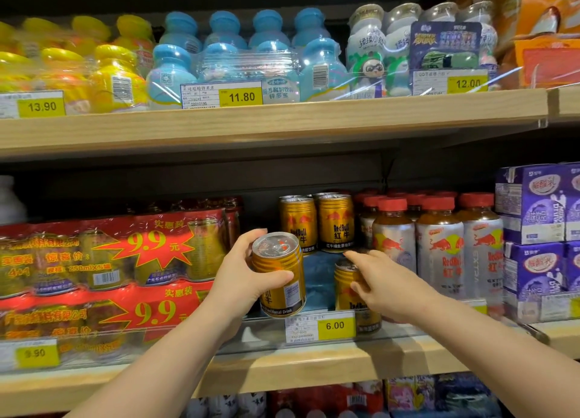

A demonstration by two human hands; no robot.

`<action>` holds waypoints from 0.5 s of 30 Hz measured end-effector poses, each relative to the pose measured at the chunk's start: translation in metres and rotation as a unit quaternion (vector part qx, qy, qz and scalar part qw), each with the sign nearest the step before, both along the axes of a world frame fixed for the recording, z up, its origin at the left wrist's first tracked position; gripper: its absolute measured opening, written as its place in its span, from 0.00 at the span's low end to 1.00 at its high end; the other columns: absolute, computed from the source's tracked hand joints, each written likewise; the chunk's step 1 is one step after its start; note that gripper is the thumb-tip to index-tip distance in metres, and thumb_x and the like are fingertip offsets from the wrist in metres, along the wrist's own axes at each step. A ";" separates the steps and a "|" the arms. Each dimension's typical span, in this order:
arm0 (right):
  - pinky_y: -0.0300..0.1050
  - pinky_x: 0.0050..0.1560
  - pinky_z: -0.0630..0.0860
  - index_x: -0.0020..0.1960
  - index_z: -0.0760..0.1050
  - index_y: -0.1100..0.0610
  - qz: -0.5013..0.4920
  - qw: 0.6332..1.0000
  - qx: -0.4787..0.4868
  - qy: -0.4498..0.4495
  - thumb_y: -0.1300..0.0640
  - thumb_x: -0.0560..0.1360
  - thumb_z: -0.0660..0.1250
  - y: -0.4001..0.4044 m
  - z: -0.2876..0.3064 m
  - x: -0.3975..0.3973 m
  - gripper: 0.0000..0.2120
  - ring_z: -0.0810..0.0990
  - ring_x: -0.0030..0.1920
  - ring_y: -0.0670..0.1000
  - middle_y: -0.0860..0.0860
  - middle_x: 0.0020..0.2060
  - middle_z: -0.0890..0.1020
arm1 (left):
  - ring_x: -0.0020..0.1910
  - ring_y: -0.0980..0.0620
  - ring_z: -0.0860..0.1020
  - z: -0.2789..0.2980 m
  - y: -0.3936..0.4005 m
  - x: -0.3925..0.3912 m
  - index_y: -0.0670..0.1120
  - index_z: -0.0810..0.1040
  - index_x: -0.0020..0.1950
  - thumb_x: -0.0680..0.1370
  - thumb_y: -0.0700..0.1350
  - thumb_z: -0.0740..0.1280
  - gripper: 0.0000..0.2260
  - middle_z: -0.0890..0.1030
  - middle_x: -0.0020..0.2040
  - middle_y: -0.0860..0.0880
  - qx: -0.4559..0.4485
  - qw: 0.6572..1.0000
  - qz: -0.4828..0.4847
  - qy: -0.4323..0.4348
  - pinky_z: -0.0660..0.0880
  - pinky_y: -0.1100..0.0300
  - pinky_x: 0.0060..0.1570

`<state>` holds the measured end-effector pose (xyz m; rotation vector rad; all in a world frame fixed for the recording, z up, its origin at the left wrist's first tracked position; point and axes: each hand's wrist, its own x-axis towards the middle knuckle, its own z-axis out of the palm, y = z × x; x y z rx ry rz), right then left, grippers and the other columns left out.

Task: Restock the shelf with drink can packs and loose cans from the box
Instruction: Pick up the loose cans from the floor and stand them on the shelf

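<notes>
A gold Red Bull can (279, 273) sits tilted in your left hand (241, 279), thumb across its front and fingers wrapped behind, held just in front of the middle shelf (282, 366) above the yellow 6.00 price tag (335, 326). Your right hand (384, 287) reaches in beside it, fingers curled around a second gold can (346, 287) that stands on the shelf at the front of the row, index finger stretched toward the back. Behind that can, two more gold cans (317, 221) stand side by side on a higher level, over a blue surface whose nature you cannot tell. To the right of your right hand stand silver Red Bull bottles (439, 248) with red caps, and beyond them purple drink cartons (536, 229) stacked two high. To the left of your left hand lie red shrink-wrapped can packs (110, 260) marked 9.9, stacked in two layers, with a 9.90 tag (36, 353) on the shelf edge below. On the upper shelf (251, 125) sit wrapped packs of yellow bottles (94, 62), blue bottles (244, 53) behind an 11.80 tag (241, 97), and white bottles (408, 40) behind a 12.00 tag (467, 83).
</notes>
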<state>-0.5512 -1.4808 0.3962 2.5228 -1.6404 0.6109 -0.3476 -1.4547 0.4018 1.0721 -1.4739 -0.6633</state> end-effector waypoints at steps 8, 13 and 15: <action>0.34 0.69 0.47 0.74 0.48 0.49 0.063 0.985 -0.103 -0.122 0.48 0.75 0.47 -0.011 -0.045 -0.003 0.28 0.50 0.73 0.42 0.46 0.74 0.56 | 0.55 0.54 0.75 -0.002 -0.015 -0.013 0.55 0.67 0.59 0.66 0.36 0.74 0.28 0.76 0.54 0.54 -0.014 0.993 0.018 -0.117 0.73 0.65 0.48; 0.34 0.69 0.47 0.73 0.53 0.51 0.077 0.972 -0.105 -0.194 0.56 0.79 0.56 -0.011 -0.049 -0.004 0.25 0.47 0.67 0.36 0.46 0.74 0.56 | 0.58 0.51 0.73 -0.005 -0.018 -0.018 0.49 0.66 0.66 0.66 0.39 0.74 0.31 0.74 0.57 0.51 0.037 0.995 0.031 -0.087 0.73 0.52 0.60; 0.33 0.68 0.47 0.72 0.55 0.52 0.083 0.971 -0.102 -0.200 0.58 0.78 0.57 -0.010 -0.048 -0.005 0.24 0.48 0.67 0.36 0.46 0.74 0.58 | 0.57 0.51 0.73 -0.008 -0.020 -0.020 0.49 0.65 0.67 0.66 0.39 0.75 0.32 0.73 0.56 0.51 0.051 0.995 0.041 -0.079 0.73 0.50 0.61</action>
